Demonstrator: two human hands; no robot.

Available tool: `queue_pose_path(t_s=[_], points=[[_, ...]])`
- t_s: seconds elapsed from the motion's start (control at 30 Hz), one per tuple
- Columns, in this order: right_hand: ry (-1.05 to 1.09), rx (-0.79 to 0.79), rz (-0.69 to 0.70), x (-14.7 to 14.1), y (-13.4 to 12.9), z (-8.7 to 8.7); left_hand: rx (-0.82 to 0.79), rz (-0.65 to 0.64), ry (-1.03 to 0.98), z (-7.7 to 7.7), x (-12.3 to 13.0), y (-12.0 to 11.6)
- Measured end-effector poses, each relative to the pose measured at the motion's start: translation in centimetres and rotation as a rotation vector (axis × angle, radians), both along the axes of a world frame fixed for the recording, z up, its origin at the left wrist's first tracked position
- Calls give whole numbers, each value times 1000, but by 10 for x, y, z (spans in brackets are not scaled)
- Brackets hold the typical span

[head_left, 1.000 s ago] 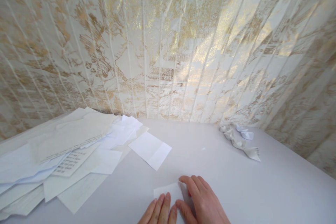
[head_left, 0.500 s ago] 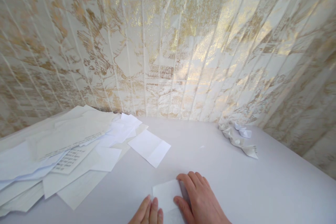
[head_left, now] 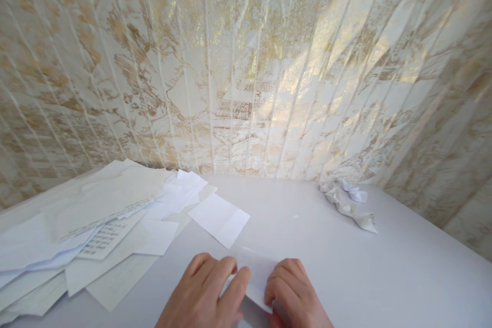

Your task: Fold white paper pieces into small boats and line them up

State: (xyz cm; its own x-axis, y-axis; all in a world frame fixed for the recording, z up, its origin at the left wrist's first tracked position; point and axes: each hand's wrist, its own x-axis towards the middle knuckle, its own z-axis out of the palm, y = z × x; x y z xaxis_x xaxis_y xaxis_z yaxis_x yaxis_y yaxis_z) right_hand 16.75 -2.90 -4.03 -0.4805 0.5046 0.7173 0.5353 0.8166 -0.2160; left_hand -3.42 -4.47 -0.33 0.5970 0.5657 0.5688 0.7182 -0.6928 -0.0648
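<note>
A small white sheet of paper (head_left: pixel 258 275) is between my two hands at the bottom middle, its near edge lifted off the table. My left hand (head_left: pixel 205 289) grips the left side of the sheet with bent fingers; its thumb is partly blurred. Curled fingers of my right hand (head_left: pixel 295 292) close on the right side, with the thumb mostly hidden below. Just beyond the left hand lies a creased white paper square (head_left: pixel 220 219).
A spread pile of loose papers (head_left: pixel 111 205), some printed, covers the table's left side. Several folded paper pieces (head_left: pixel 346 207) lie at the back right. A tiny paper scrap (head_left: pixel 295 217) lies on the white table (head_left: pixel 384 277). A gold-patterned curtain (head_left: pixel 238 61) hangs behind.
My left hand has moved up and now grips the sheet with bent fingers. The paper, flat before, has turned and its near edge is raised. My right hand's fingers have curled in.
</note>
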Motion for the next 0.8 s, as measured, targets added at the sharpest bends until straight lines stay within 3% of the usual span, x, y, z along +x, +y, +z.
queue_pose_path(t_s=[0.1, 0.2, 0.3, 0.4, 0.57, 0.8], points=[[-44, 145, -29, -7, -2, -8, 114, -25, -79, 2, 7, 2], [-104, 149, -40, -10, -2, -10, 131, -94, -93, -16, 9, 9], [-98, 68, -32, -7, -3, -4, 95, -157, -132, -34, 7, 16], [-127, -128, -16, -2, -4, 8, -1, -160, -117, -43, 2, 18], [-151, -440, -55, 1, -6, 22, -182, -105, -134, -39, 0, 14], [-137, -559, -122, -3, -6, 26, -444, -54, -186, -25, 1, 12]])
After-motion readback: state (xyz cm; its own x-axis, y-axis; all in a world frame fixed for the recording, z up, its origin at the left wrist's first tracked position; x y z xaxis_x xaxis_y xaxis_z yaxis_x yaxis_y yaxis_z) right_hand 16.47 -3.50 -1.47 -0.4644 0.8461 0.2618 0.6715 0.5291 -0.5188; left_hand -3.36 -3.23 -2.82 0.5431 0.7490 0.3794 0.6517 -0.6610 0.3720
